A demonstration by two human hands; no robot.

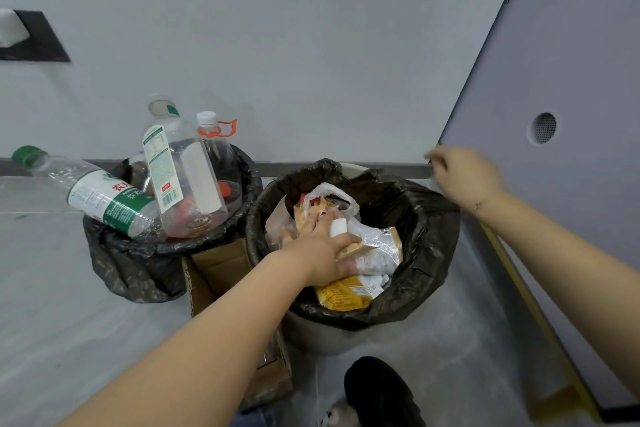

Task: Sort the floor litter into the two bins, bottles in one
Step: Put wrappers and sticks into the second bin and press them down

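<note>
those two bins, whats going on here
A person is sorting litter. The left hand presses flat on wrappers and plastic bags in the right bin. The right hand is raised beside that bin's rim, blurred, so whether its fingers hold anything is unclear. The left bin is piled with plastic bottles. A cardboard box sits between the bins.

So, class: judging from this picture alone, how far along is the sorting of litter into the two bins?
Nearly done, it seems. Done: bottles fill the left bin; wrappers and bags fill the right bin. In hand: the left hand presses flat on the wrappers; the right hand is raised, blurred. Left: cardboard stands between the bins; no other loose litter shows.
</note>
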